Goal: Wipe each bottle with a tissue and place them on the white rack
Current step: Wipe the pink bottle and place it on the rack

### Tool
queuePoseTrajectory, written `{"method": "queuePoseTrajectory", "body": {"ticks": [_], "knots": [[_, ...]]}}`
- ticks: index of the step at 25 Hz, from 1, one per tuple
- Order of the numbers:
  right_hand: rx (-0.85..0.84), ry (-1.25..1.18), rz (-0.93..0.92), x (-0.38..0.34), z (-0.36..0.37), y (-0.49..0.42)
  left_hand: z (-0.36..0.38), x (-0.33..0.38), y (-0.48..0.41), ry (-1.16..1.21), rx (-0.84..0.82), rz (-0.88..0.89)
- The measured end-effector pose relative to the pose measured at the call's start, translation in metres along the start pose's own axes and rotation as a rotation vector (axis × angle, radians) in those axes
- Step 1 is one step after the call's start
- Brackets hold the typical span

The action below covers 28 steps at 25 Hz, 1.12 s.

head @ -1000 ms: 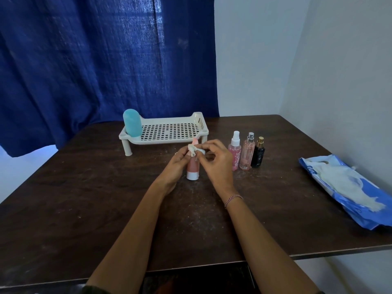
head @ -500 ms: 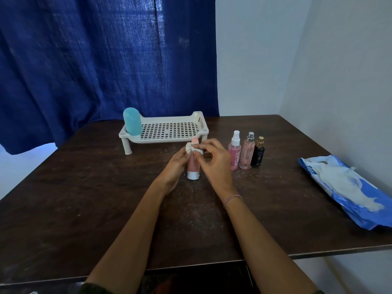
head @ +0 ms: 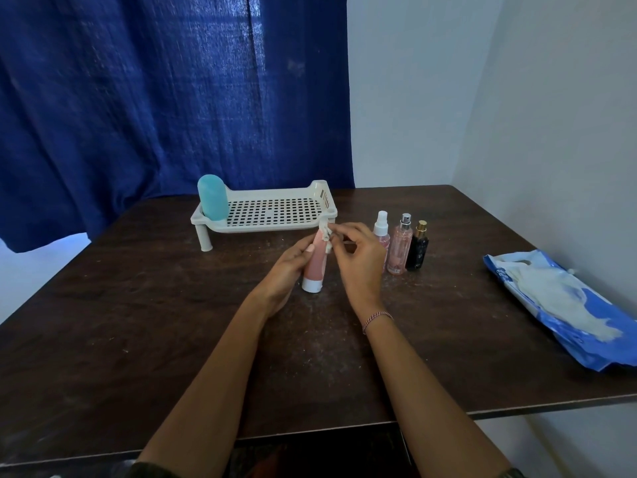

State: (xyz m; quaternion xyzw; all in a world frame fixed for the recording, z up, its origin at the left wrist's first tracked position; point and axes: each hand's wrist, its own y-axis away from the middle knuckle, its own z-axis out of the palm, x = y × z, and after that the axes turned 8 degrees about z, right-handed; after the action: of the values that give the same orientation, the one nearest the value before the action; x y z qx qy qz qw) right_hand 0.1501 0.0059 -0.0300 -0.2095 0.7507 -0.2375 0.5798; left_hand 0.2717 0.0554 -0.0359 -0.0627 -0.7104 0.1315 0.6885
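Observation:
My left hand [head: 287, 270] grips a pink tube bottle [head: 316, 267] with a white cap at its bottom, held tilted just above the table. My right hand [head: 356, 260] pinches a small crumpled white tissue [head: 325, 235] against the tube's upper end. The white rack [head: 272, 226] stands behind my hands, with a teal bottle [head: 212, 197] standing at its left end. To the right stand three bottles in a row: a pink spray bottle with white cap [head: 382, 232], a clear pink bottle [head: 400, 249] and a black bottle with gold cap [head: 418, 248].
A blue and white tissue pack [head: 565, 305] lies at the table's right edge. The dark wooden table [head: 138, 322] has a blue curtain [head: 155, 98] behind it and a white wall on the right.
The pink tube has tilted and lifted slightly, its white cap now clear of my left hand. My right hand has moved the tissue along the tube's top.

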Motion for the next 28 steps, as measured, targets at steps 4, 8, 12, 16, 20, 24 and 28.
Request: {"method": "queuePoseTrajectory", "body": {"ticks": [4,8,12,16,20,24,28], "knots": [[-0.114,0.032,-0.154,-0.004,0.003,0.006,0.001,0.003,0.002,0.108,0.011,0.028],[-0.101,0.083,-0.161,-0.003,0.005,0.006,0.000,0.002,0.002,0.123,-0.001,0.028],[-0.056,0.099,-0.007,0.001,0.004,-0.001,0.000,0.004,0.002,0.096,0.011,-0.002],[-0.072,0.123,0.033,0.004,0.004,0.000,-0.001,0.005,0.002,0.125,0.029,-0.017],[-0.112,0.057,-0.073,0.000,0.005,0.003,-0.004,0.003,0.002,0.173,0.043,-0.002],[-0.200,0.084,-0.173,-0.002,0.004,0.009,-0.010,-0.001,0.001,0.232,0.095,-0.015],[-0.206,0.141,-0.180,-0.001,0.003,0.007,-0.011,-0.001,-0.001,0.250,0.129,-0.049]]}}
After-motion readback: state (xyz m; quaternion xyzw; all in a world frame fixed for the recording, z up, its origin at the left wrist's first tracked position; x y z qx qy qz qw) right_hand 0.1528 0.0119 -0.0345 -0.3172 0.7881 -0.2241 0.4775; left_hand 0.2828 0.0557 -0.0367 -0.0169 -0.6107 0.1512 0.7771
